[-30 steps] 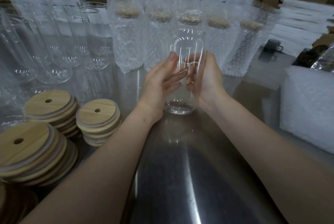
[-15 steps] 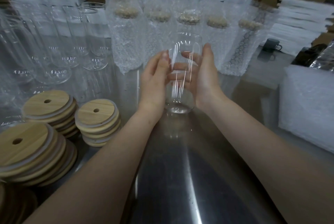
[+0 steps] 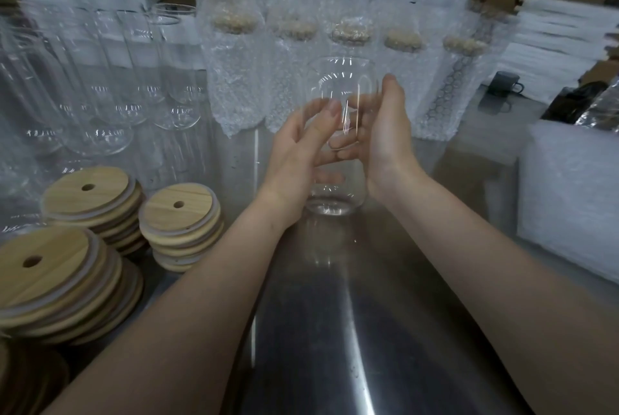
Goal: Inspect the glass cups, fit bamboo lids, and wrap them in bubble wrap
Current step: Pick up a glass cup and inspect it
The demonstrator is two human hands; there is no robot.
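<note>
Steel tabletop [image 3: 335,331] runs away from me, and held above it, clear of the metal, is the glass cup [image 3: 338,86] I am working on. My left hand [image 3: 294,153] grasps its near left side low down, fingers curled onto the wall. My right hand [image 3: 388,133] cradles the right side, its fingers wrapped behind the glass and showing through it. The cup stands close to upright: mouth up, thick base down, long axis running top to bottom, perhaps leaning a little away from me, though the wide lens makes that hard to judge. It has no lid and no wrap, so I read this as the inspection step, with the cup held up to be looked over. Behind the cup is a row of wrapped cups [image 3: 234,79] with lids already on. To the left of the cup and further back stand bare cups [image 3: 110,96]. To the left of the cup and nearer me are stacks of bamboo lids [image 3: 181,210]. To the right of the cup lies a pile of bubble wrap [image 3: 569,187]. If the glass passes, the next move calls for one hand to take its whole weight while the other, probably the left, lets go and picks the top lid. That lid must then be set square on the rim and pressed down evenly.
</note>
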